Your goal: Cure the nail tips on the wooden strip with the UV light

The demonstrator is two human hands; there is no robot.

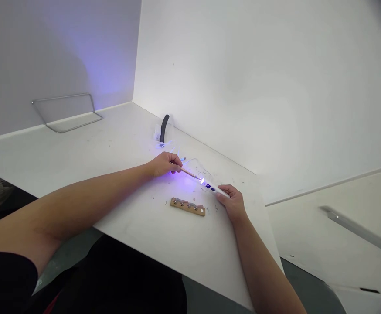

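Note:
My left hand [167, 165] pinches a thin, copper-coloured stick [188, 172] that points right and slightly down. My right hand [233, 200] is closed around a white pen-shaped lamp [214, 189] with a small dark display and a dark button. Bright violet-white light glows at its tip, right against the far end of the stick. Whether the two touch is lost in the glare. Below the hands, a short wooden bar [187, 207] carries several shiny round metal studs and a white dot at its right end.
A black curved handle-like object [164, 128] stands near the wall beside clear plastic and white cable [195, 160]. Small scraps lie scattered over the white table [138, 231]. A bent metal wire frame [76, 128] leans at the left wall. White walls enclose the table's back.

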